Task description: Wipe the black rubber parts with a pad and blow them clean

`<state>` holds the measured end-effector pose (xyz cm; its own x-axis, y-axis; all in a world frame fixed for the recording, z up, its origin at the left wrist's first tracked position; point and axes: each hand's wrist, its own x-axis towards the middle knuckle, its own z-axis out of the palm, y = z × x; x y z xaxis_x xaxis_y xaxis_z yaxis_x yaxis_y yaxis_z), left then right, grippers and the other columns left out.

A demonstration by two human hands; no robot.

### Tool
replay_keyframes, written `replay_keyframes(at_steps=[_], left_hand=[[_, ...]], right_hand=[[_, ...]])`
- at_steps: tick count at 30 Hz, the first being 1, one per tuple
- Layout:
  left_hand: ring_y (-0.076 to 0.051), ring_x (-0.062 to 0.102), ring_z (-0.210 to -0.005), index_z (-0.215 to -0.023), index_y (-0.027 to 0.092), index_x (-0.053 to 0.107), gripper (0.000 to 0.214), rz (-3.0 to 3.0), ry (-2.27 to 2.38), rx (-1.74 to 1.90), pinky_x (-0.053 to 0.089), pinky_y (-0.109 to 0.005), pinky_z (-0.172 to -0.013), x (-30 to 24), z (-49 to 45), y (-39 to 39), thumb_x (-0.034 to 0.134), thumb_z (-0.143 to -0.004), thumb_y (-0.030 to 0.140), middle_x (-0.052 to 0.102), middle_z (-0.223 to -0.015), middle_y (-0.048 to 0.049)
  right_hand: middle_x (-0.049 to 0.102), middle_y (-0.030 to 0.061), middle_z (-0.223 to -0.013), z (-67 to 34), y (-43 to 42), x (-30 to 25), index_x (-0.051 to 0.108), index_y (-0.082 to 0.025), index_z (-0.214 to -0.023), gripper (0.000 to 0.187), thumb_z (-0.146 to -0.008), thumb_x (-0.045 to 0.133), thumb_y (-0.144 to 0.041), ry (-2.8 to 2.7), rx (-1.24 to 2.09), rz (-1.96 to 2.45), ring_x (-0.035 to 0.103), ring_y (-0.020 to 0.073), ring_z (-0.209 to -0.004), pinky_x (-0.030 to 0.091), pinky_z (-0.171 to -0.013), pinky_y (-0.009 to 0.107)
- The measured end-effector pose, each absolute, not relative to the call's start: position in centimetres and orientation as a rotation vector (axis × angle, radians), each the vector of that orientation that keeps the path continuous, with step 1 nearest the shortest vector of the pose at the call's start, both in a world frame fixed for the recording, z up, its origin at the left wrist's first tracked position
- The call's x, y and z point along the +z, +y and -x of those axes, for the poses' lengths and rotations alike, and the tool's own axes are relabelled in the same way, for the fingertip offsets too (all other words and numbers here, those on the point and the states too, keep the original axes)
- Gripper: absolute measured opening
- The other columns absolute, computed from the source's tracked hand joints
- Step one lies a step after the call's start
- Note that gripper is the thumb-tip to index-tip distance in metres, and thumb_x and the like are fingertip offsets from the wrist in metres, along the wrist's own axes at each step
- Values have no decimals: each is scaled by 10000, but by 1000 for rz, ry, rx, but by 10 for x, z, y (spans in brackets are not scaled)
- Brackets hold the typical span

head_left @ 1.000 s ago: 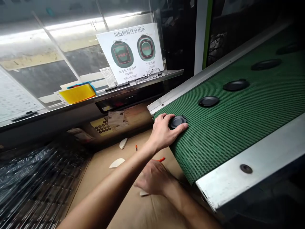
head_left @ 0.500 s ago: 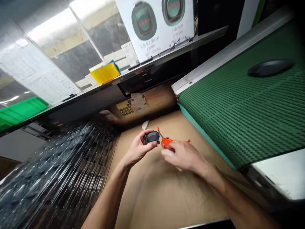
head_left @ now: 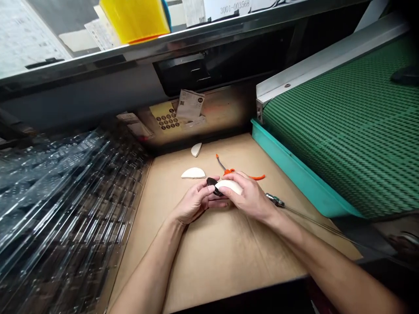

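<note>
My left hand [head_left: 191, 203] is closed round a small black oval part [head_left: 211, 182], tilted up between thumb and fingers. In my right hand [head_left: 253, 195] is a cream-white pad [head_left: 229, 186], its edge pressed against the face of the black part. Both hands meet over the brown cardboard [head_left: 209, 261]. Two more pads, a half-round white one [head_left: 194, 173] and a smaller white one [head_left: 197, 149], lie beyond my left hand. Just behind my right hand lies an orange air blow gun [head_left: 228, 172] with a thin bent nozzle, partly hidden by the fingers.
Stacked clear plastic trays [head_left: 72, 213] rise on the left. A green conveyor belt [head_left: 337, 117] runs along the right, with a black part [head_left: 406, 76] on it and a teal tray [head_left: 294, 174] beside it. A hose with a metal connector [head_left: 275, 199] passes beneath my right arm.
My right hand has moved in to my left, bringing the white pad against the black part. The black part has been turned in my left hand. My view has tipped down and closer.
</note>
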<state>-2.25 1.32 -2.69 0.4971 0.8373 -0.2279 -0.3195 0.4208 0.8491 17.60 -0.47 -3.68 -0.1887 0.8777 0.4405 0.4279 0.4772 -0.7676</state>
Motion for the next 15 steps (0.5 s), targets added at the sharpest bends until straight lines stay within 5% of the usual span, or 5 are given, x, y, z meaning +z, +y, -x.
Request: replay_keyframes(at_steps=[4, 7, 10, 15], left_hand=[[-182, 673, -727, -1133, 119, 658, 282, -690, 614, 889, 580, -295, -593, -32, 11, 5, 477, -1005, 293, 701, -949, -104], [-156, 571, -540, -880, 111, 661, 497, -638, 652, 885, 469, -243, -465, -35, -1, 1, 294, -1051, 398, 619, -667, -78], [-145, 509, -473, -742, 119, 625, 656, -633, 712, 830, 380, -220, -419, -35, -9, -3, 211, -1048, 526, 543, -554, -71], [-132, 445, -421, -650, 171, 527, 501, -497, 773, 910, 332, -228, -383, -29, -15, -7, 263, -1019, 383, 483, -555, -27]], right_hand=[[706, 74, -1156, -172, -12, -35, 669, -189, -1194, 247, -967, 610, -268, -1876, 537, 977, 671, 228, -1060, 529, -918, 364], [724, 64, -1092, -172, -14, -36, 673, -181, -1192, 258, -950, 624, -256, -1862, 391, 929, 698, 216, -955, 550, -842, 344], [726, 75, -1079, -170, -14, -41, 675, -162, -1194, 250, -975, 623, -270, -1817, 166, 1029, 711, 235, -928, 552, -812, 356], [712, 97, -1076, -159, -16, -45, 660, -122, -1191, 222, -1008, 586, -223, -1905, 159, 975, 699, 244, -945, 554, -839, 366]])
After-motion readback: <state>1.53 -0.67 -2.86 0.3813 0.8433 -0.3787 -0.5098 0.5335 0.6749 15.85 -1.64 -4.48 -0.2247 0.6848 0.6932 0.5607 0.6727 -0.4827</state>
